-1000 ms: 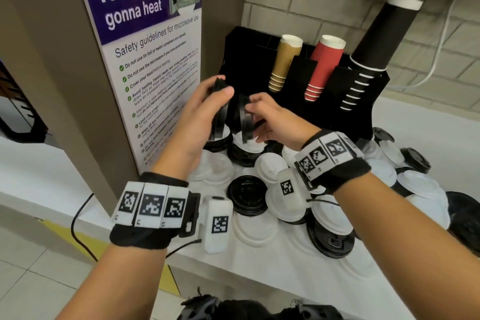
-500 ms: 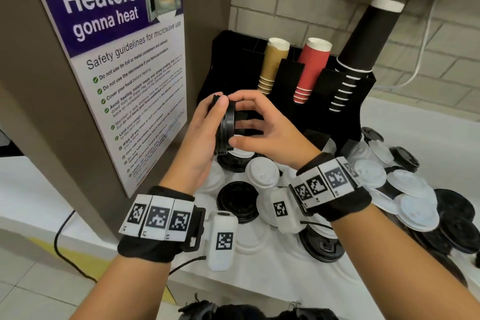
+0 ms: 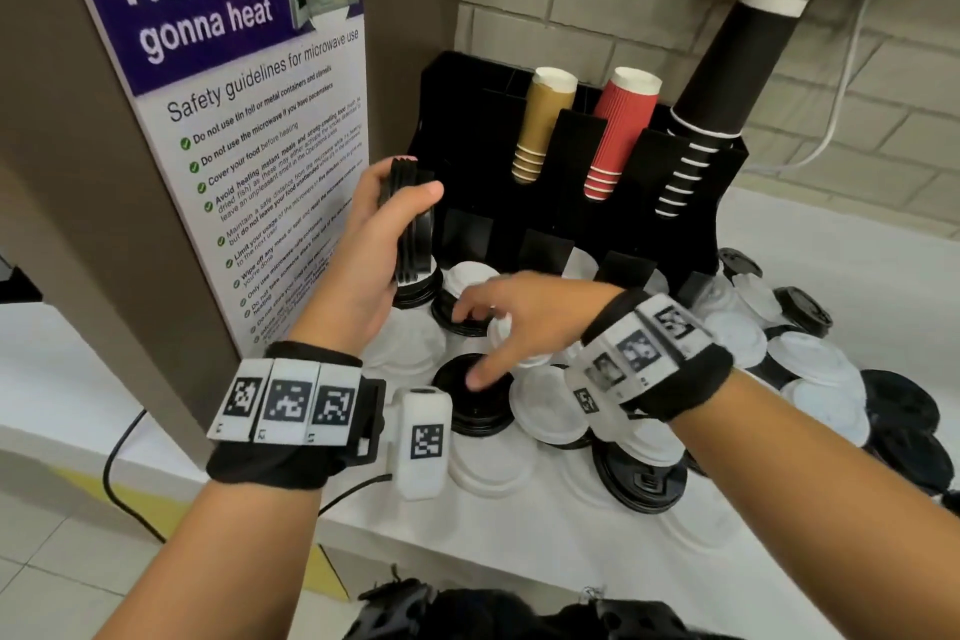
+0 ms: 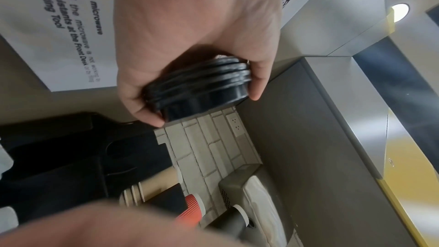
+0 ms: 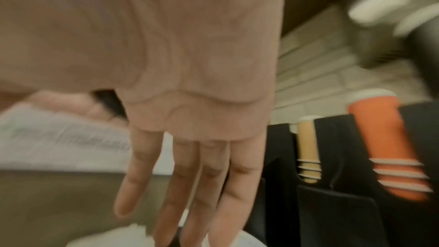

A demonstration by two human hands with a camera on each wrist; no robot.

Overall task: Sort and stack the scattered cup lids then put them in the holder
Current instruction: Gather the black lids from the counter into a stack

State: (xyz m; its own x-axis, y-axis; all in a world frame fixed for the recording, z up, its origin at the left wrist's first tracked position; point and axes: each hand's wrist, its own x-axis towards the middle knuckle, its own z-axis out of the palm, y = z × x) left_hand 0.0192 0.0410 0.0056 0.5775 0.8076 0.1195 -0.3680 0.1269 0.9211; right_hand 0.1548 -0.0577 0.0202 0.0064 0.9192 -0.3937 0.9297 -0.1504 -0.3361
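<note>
My left hand (image 3: pixel 387 229) grips a small stack of black lids (image 3: pixel 413 224) on edge, held up in front of the black holder (image 3: pixel 571 229); the left wrist view shows the stack of black lids (image 4: pixel 202 89) pinched between thumb and fingers (image 4: pixel 257 89). My right hand (image 3: pixel 498 327) is low over the scattered lids, fingers (image 5: pixel 190 185) straight and spread, holding nothing. Its thumb tip hovers at a black lid (image 3: pixel 470 400) lying flat on the counter. White lids (image 3: pixel 550 411) and more black lids (image 3: pixel 641 481) lie mixed around it.
The holder carries stacks of tan cups (image 3: pixel 543 125), red cups (image 3: pixel 621 130) and black cups (image 3: pixel 727 78). A microwave poster (image 3: pixel 234 120) on a brown panel stands close on the left. More lids (image 3: pixel 810 364) spread right over the white counter (image 3: pixel 519 530). A cable (image 3: pixel 119 478) hangs left.
My right hand let go of the black stack and dropped down to the lids on the counter. My left hand keeps the joined stack and has lifted slightly.
</note>
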